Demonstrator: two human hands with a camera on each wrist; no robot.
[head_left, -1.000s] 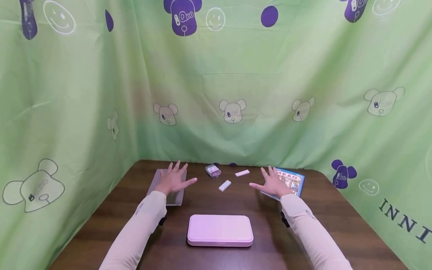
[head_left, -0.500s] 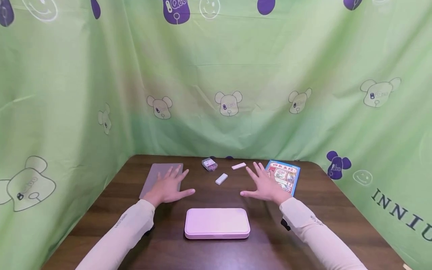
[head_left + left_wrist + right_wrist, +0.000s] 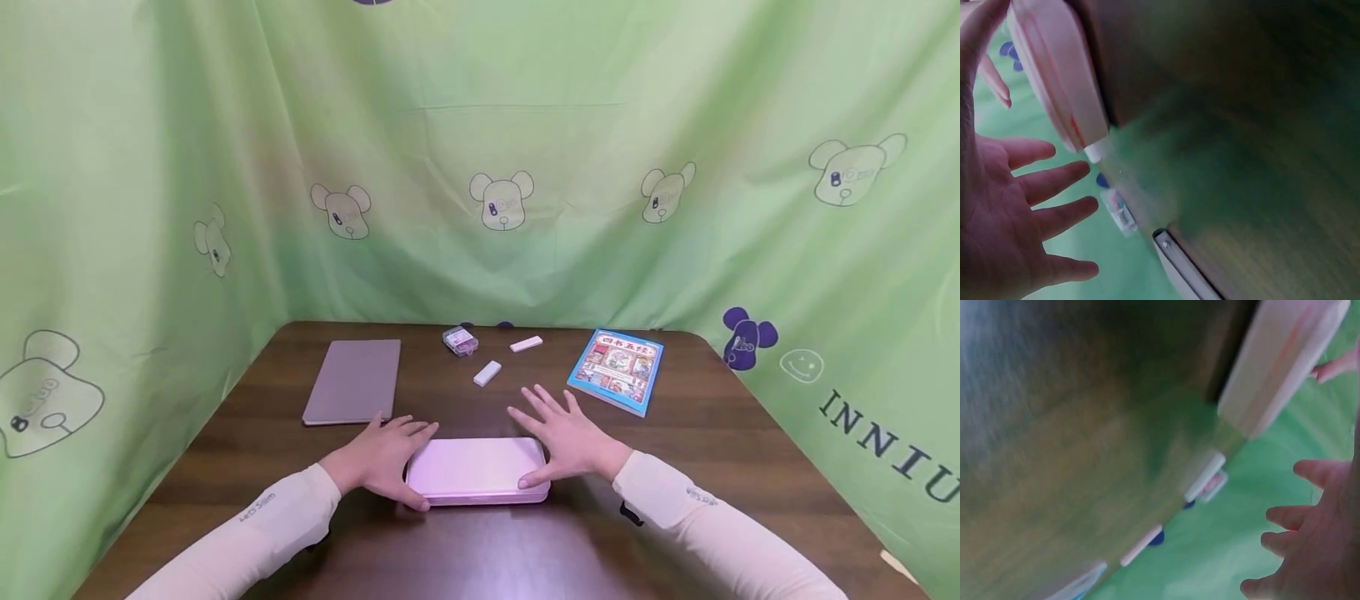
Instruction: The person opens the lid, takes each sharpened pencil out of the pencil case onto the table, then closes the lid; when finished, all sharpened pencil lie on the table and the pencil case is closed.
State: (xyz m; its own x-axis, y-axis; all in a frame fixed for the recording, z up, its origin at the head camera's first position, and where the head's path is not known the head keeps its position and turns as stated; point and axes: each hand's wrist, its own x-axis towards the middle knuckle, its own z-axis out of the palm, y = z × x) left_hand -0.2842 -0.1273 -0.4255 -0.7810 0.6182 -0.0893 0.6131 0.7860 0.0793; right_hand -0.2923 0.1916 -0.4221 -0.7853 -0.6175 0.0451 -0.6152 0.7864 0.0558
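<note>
A flat pink pencil-case-like box [image 3: 476, 468] with rounded corners lies closed on the table, nearest to both hands. My left hand [image 3: 380, 460] is at the box's left end, fingers spread and relaxed, thumb by the front left corner. At the opposite end, my right hand [image 3: 573, 443] has its fingers stretched out, with the thumb over the front right part of the lid. The left wrist view shows the spread left palm [image 3: 1010, 212] beside the box's side [image 3: 1063, 69]. Whether either hand touches the box, I cannot tell.
A grey-purple notebook [image 3: 355, 381] lies behind on the left, a blue-edged illustrated book [image 3: 618, 372] on the right. Between them are a small clear case [image 3: 460, 340], a white block [image 3: 487, 372] and a pinkish-white block [image 3: 527, 343]. Green cloth [image 3: 480, 275] hangs behind the dark wooden table [image 3: 480, 558].
Both hands have come back from above the notebook and the book, and inward to the two ends of the pink box. The head view has tilted further down.
</note>
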